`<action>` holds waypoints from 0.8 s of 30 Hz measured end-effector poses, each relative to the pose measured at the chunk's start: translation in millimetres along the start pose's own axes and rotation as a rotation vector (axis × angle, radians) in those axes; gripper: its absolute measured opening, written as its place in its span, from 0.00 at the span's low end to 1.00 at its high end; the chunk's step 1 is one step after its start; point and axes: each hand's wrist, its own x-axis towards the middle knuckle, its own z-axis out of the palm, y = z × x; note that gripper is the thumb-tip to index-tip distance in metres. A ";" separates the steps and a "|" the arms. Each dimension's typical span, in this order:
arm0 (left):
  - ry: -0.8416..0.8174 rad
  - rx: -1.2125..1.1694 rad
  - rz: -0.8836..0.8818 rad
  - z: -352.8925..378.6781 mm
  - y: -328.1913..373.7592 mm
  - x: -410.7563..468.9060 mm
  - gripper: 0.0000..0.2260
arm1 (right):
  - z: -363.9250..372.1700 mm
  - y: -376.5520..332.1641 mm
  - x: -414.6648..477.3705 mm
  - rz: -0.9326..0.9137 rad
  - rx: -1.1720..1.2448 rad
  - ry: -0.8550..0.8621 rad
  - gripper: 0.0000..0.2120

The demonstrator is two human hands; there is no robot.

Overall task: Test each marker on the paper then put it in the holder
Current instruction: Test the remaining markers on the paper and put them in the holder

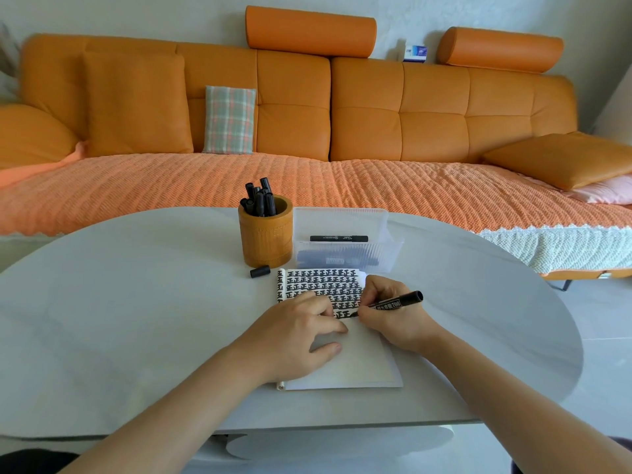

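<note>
- Black felt-tip marker with white print on the barrel (393, 302): uncapped, pinched in the curled fingers of the right hand (386, 316), tip touching the paper at the end of the lowest inked row
- White paper pad half filled with rows of black test marks (362, 364): flat on the pale oval table (136, 302), pressed down by the left hand (297, 333), fingers spread, gripping nothing
- Round orange-brown holder (266, 234): just behind the pad, crowded with capped black markers (260, 200)
- Loose black cap (260, 271): on the table between holder and pad
- Clear ribbed plastic box (342, 217): beside the holder, spare black marker (338, 238) lying across it
- Hazards, as judged: wet ink smeared by left fingertips close beside the tip; cap forgotten, marker left to dry out; packed holder tipped by a forced insertion
</note>
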 end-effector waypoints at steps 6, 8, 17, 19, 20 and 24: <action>-0.028 -0.055 -0.026 -4.5 -2.8 1.9 0.14 | -3.5 2.2 5.5 -0.027 0.093 0.110 0.05; 0.019 -0.122 -0.057 -10.1 -5.8 3.7 0.14 | -3.5 -0.1 8.6 -0.101 0.036 0.129 0.08; 0.325 0.178 -0.456 -34.4 -81.6 -2.3 0.10 | -3.6 -21.0 28.0 -0.044 -0.064 -0.033 0.22; 0.299 0.205 -0.525 -32.5 -90.2 -4.6 0.12 | -1.0 -26.7 30.3 0.033 -0.046 -0.085 0.22; 0.284 0.203 -0.545 -31.2 -92.4 -4.7 0.12 | 0.7 -29.0 31.0 0.057 -0.024 -0.108 0.22; 0.242 0.192 -0.563 -26.8 -96.0 -2.9 0.12 | 4.3 -33.1 35.3 -0.023 -0.261 -0.117 0.15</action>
